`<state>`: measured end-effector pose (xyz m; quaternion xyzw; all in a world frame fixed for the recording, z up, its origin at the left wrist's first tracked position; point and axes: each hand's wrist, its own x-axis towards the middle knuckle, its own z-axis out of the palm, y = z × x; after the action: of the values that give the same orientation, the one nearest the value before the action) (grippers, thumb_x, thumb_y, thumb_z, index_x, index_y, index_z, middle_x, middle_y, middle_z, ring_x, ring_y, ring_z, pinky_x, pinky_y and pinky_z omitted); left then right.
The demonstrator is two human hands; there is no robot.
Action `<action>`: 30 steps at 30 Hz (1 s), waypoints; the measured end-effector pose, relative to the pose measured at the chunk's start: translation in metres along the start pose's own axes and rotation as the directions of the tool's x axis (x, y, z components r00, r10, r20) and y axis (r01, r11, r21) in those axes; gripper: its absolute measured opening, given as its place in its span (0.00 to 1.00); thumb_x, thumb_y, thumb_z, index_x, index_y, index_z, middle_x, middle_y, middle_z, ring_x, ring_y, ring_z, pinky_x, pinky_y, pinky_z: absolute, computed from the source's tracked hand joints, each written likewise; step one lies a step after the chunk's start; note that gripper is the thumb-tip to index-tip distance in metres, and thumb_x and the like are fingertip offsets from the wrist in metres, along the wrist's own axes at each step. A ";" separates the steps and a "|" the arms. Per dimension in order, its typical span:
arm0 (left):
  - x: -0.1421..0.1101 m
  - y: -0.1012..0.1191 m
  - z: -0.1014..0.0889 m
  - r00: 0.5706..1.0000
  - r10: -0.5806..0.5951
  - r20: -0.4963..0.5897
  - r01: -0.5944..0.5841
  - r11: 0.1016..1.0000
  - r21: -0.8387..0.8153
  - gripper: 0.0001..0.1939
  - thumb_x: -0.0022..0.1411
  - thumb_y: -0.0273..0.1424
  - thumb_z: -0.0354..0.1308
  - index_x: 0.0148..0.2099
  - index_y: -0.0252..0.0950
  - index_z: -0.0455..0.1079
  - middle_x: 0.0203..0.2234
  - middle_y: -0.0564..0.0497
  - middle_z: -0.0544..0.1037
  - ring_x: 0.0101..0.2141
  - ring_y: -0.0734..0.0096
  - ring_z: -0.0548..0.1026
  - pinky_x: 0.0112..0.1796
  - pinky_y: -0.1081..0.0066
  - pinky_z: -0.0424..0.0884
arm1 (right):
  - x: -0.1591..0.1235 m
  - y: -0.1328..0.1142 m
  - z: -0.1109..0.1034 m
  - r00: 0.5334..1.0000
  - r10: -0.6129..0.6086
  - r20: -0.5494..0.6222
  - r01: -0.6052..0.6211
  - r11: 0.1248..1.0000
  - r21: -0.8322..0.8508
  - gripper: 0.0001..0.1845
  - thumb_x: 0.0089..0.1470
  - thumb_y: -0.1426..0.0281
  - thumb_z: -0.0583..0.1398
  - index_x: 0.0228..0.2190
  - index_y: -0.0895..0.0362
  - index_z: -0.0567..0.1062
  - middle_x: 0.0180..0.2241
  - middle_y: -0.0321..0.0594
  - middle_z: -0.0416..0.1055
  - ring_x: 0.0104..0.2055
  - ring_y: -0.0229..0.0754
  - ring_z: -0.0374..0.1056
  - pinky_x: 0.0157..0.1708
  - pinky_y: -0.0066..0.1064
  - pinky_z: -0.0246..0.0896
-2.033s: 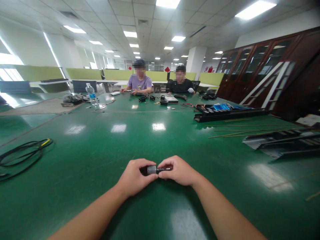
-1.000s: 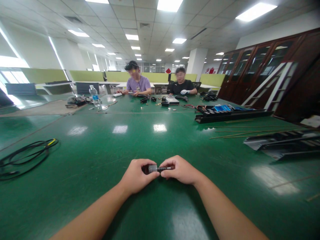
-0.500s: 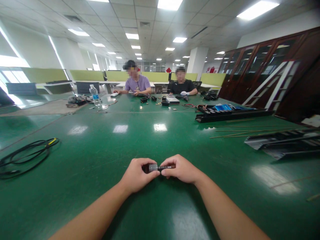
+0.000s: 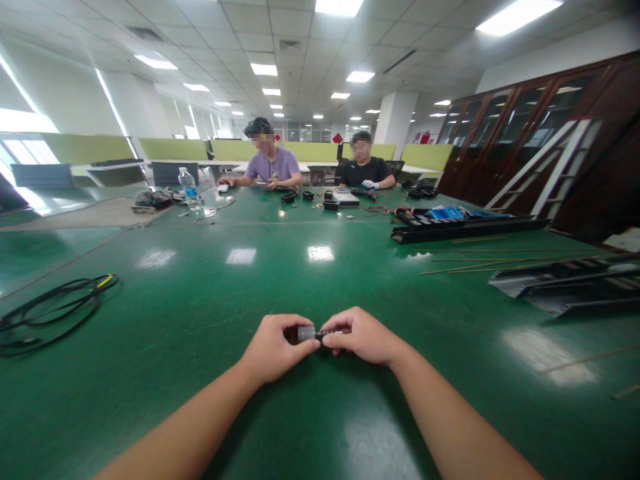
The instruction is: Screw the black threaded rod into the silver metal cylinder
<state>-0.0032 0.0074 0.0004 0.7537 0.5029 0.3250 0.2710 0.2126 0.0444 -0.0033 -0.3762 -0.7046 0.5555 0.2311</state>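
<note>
In the head view, gripping a small grey metal cylinder (image 4: 306, 333) with the left hand (image 4: 277, 345) and pinching the thin dark ribbed shaft (image 4: 334, 332) at its end with the right hand (image 4: 361, 338). Held roughly level between both, low over a glossy green tabletop (image 4: 320, 287); cannot tell whether touching. Seemingly turning or fitting shaft against cylinder; likely calls for steady left grip, small right-finger turns.

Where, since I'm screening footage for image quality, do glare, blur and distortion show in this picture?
In the head view, the green tabletop shows glare patches; toward the head view's sides, the black cable and metal channels look soft and the cabinets lean, distorted; at head-view centre, the left hand and right hand look clearer, but the metal part they hold lacks fine detail.
</note>
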 end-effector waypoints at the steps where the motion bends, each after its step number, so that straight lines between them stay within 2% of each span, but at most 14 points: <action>1: 0.000 0.000 0.000 1.000 -0.001 -0.003 0.001 1.000 0.000 0.11 0.55 0.37 0.66 0.40 0.40 0.79 0.30 0.54 0.80 0.32 0.68 0.75 0.34 0.72 0.66 | 0.000 0.000 0.000 1.000 0.001 0.000 -0.001 1.000 0.001 0.12 0.50 0.68 0.65 0.36 0.62 0.81 0.24 0.38 0.74 0.24 0.35 0.68 0.24 0.23 0.57; 11: -0.001 -0.002 0.001 1.000 -0.015 0.002 0.015 1.000 -0.011 0.12 0.56 0.38 0.65 0.40 0.39 0.78 0.29 0.54 0.80 0.31 0.68 0.75 0.33 0.72 0.66 | 0.000 0.003 -0.001 1.000 -0.001 -0.004 0.001 1.000 -0.015 0.13 0.50 0.67 0.64 0.36 0.62 0.81 0.26 0.39 0.75 0.26 0.36 0.69 0.24 0.23 0.58; 30: 0.000 0.001 0.000 0.999 -0.008 0.037 0.008 1.000 0.009 0.11 0.55 0.36 0.65 0.40 0.37 0.79 0.30 0.52 0.80 0.31 0.67 0.75 0.35 0.71 0.67 | -0.001 -0.001 0.001 1.000 0.006 0.004 -0.006 0.999 -0.045 0.12 0.49 0.68 0.64 0.35 0.62 0.80 0.23 0.38 0.73 0.25 0.36 0.67 0.25 0.25 0.59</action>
<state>-0.0023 0.0072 0.0014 0.7589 0.5021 0.3075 0.2782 0.2122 0.0433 -0.0027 -0.3824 -0.7163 0.5408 0.2197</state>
